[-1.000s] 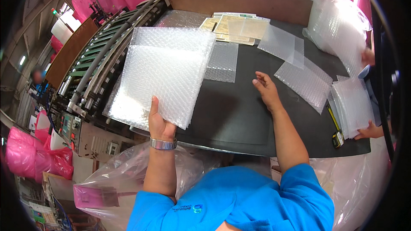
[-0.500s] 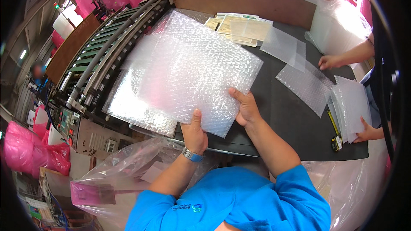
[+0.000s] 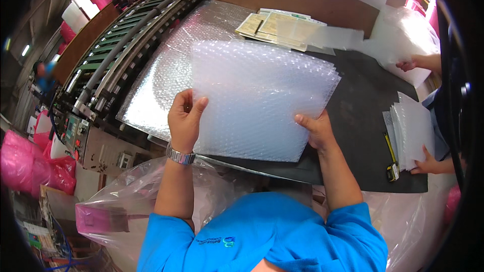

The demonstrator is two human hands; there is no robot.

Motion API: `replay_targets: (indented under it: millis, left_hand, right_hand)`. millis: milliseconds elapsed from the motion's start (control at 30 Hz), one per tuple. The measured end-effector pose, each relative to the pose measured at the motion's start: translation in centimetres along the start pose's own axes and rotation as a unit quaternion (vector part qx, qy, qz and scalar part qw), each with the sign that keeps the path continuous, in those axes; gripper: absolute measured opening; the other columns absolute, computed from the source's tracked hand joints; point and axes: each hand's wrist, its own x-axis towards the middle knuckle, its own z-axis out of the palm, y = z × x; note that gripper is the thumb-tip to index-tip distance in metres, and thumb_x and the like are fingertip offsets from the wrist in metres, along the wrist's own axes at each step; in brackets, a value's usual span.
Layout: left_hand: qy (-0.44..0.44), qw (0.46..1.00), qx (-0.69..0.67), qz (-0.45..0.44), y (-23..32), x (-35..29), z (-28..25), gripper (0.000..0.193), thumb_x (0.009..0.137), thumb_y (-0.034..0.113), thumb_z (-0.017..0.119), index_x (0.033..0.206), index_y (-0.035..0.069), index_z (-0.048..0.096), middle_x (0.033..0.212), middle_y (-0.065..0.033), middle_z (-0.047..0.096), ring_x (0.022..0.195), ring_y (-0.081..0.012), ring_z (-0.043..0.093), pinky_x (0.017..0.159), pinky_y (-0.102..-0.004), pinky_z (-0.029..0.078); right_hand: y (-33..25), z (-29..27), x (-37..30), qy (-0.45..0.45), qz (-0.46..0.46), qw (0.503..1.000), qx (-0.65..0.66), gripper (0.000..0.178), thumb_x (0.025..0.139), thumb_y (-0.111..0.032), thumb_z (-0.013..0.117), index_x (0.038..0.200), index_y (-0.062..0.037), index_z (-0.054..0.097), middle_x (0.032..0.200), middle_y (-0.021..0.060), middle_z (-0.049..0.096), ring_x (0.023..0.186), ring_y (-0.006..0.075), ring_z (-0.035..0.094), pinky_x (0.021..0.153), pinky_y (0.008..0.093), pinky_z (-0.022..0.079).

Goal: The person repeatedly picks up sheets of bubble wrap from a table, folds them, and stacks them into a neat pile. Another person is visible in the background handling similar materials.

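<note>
Between both hands I hold a stack of clear bubble wrap sheets point(image 3: 262, 100), raised over the dark table and tilted toward me. My left hand point(image 3: 185, 121) grips the stack's left edge, thumb on the front face. At the lower right edge, my right hand point(image 3: 317, 128) pinches it with the thumb in front; the fingers behind are hidden. Several layers fan out at the upper right corner. Behind and left of the stack, a large silvery bubble wrap sheet point(image 3: 151, 88) lies flat beside the roller conveyor.
The roller conveyor point(image 3: 118, 45) runs along the left. Papers point(image 3: 282, 27) lie at the back of the black tabletop point(image 3: 353, 161). At right, a co-worker's hand point(image 3: 426, 163) holds clear sheets point(image 3: 416, 126) beside a yellow tape measure point(image 3: 392, 171); the other hand point(image 3: 411, 64) is by a clear plastic bag.
The stack has turned more upright and shifted right, off the silvery sheet. My left hand moved left and up to its side edge. The co-worker's upper hand moved with a sheet toward the bag.
</note>
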Motion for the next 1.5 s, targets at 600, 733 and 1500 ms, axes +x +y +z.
replay_targets:
  millis: [600, 733, 1500]
  left_hand:
    - [-0.2, 0.955, 0.211, -0.053, -2.5, -2.8, -2.2, 0.021, 0.086, 0.019, 0.052, 0.078, -0.001, 0.056, 0.057, -0.0014, 0.05, 0.052, -0.0068, 0.046, 0.048, -0.0208, 0.038]
    - [-0.038, 0.987, 0.115, -0.103, -4.1, -2.7, -2.3, 0.021, 0.089, 0.017, 0.044, 0.073, 0.004, 0.048, 0.053, 0.0025, 0.042, 0.047, -0.0044, 0.038, 0.044, -0.0199, 0.033]
    - [-0.093, 0.869, 0.474, 0.106, -9.0, -6.4, 0.4, 0.026, 0.078, 0.024, 0.056, 0.059, 0.007, 0.048, 0.061, -0.0071, 0.05, 0.058, -0.0271, 0.05, 0.055, -0.0384, 0.037]
  right_hand:
    - [-1.0, -2.6, -2.3, 0.038, 0.071, 0.996, -0.048, 0.059, 0.065, -0.001, 0.067, 0.118, -0.005, 0.042, 0.106, 0.0092, 0.053, 0.097, 0.02, 0.051, 0.085, 0.034, 0.041]
    - [-1.6, -4.7, -1.7, 0.077, 0.066, 0.995, -0.008, 0.058, 0.066, -0.001, 0.066, 0.118, -0.0041, 0.041, 0.106, 0.0101, 0.052, 0.096, 0.021, 0.052, 0.085, 0.037, 0.043]
    - [-0.4, -12.1, 8.5, 0.408, 0.012, 0.911, 0.061, 0.079, 0.074, -0.042, 0.061, 0.135, -0.0117, 0.02, 0.138, 0.0209, 0.016, 0.126, 0.0372, 0.021, 0.1, 0.0513, 0.017]
